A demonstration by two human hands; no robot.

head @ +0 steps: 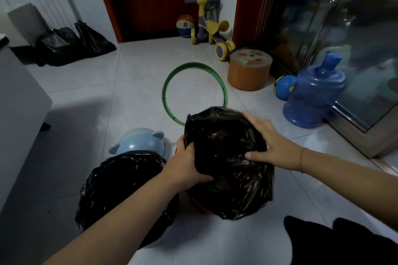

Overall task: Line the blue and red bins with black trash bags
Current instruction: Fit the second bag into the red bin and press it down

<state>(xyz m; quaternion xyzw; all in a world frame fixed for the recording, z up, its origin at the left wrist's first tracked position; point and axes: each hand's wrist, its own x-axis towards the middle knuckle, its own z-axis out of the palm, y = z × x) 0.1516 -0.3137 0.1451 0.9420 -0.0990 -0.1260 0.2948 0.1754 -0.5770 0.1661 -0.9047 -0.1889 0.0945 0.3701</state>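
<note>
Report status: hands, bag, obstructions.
Left hand grips black bag's edge, right hand flat on it. Bag draped over red bin; second bag already fitted alongside. Green ring behind, not blocking.

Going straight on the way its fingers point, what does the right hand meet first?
The right hand rests on the black trash bag, so more bag first; beyond, probably the green ring, depth unclear.

Dim, soft, wide-angle edge warp

Crinkled black trash bag (232, 178): thin plastic film, glossy, wrinkled. Second black trash bag (116, 187): same shiny film. Pale tiled floor (137, 84): smooth, glossy, reflective. Green round hoop (193, 63): matt plastic. Big blue water jug (312, 97): translucent plastic.
</note>
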